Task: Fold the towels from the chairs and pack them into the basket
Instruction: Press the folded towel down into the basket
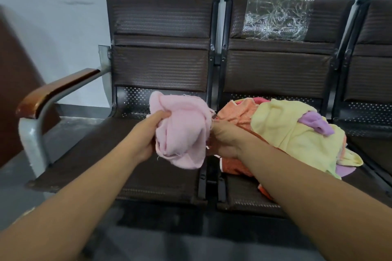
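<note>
A crumpled pink towel (182, 131) hangs above the left chair seat (118, 154). My left hand (148, 133) grips its left side. On its right edge my right hand (224, 140) holds the same towel, fingers curled into the cloth. A heap of towels lies on the middle chair seat (244, 195): an orange one (235, 116) underneath, a yellow one (292, 131) on top, and a purple one (316, 123) poking out. No basket is in view.
Dark brown linked chairs stand against a pale wall. A wooden armrest (55, 89) on a grey metal frame is at the left. Clear plastic film (277, 17) clings to the middle chair's backrest. A third chair (373, 70) is at the right edge.
</note>
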The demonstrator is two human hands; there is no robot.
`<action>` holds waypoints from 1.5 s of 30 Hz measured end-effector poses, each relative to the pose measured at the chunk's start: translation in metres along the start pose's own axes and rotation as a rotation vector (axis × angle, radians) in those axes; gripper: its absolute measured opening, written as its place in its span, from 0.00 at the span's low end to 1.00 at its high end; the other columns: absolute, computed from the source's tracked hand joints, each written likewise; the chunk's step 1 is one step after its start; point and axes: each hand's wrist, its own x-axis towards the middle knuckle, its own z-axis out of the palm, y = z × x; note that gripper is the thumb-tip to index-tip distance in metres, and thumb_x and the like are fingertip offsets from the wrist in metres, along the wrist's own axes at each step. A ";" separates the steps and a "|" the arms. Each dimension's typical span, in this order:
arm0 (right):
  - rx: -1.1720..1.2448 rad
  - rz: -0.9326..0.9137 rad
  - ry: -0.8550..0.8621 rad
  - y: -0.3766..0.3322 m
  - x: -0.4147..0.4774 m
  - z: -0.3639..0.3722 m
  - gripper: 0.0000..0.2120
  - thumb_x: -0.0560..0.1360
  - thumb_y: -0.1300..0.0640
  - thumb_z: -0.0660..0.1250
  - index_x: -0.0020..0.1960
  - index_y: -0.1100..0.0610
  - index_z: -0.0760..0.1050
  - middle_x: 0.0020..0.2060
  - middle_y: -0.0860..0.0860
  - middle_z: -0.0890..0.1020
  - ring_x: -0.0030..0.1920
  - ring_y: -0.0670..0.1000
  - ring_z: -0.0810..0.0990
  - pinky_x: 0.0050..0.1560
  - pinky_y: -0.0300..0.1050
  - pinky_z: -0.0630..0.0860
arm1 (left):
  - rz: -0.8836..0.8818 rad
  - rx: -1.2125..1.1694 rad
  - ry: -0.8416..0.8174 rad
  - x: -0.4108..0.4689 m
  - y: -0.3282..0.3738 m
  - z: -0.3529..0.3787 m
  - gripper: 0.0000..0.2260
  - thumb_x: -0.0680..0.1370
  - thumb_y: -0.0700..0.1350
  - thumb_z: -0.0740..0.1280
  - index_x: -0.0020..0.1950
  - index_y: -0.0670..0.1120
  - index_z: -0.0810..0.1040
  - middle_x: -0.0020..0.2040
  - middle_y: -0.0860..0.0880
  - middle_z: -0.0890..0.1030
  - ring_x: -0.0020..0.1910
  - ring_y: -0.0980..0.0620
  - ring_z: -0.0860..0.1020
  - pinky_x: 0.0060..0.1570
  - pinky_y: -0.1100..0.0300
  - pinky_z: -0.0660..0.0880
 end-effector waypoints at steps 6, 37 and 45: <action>0.165 -0.035 -0.065 0.018 0.024 0.025 0.18 0.75 0.57 0.72 0.64 0.57 0.78 0.52 0.56 0.84 0.52 0.55 0.82 0.51 0.50 0.81 | 0.039 0.325 0.029 -0.010 0.000 -0.049 0.13 0.79 0.47 0.69 0.62 0.46 0.80 0.56 0.46 0.85 0.57 0.48 0.83 0.60 0.51 0.77; -0.608 -0.314 -0.171 0.026 0.042 0.100 0.09 0.74 0.56 0.75 0.42 0.60 0.78 0.38 0.57 0.79 0.41 0.52 0.75 0.44 0.48 0.73 | 0.169 0.408 -0.053 -0.044 0.026 -0.103 0.08 0.80 0.46 0.68 0.48 0.46 0.86 0.48 0.42 0.85 0.48 0.47 0.82 0.57 0.44 0.76; -0.297 -0.333 -0.139 0.021 0.042 0.085 0.13 0.73 0.59 0.73 0.35 0.52 0.70 0.32 0.51 0.71 0.32 0.48 0.68 0.31 0.42 0.63 | 0.105 0.509 -0.107 -0.048 0.026 -0.106 0.05 0.74 0.45 0.74 0.44 0.44 0.81 0.43 0.49 0.85 0.41 0.54 0.81 0.39 0.62 0.77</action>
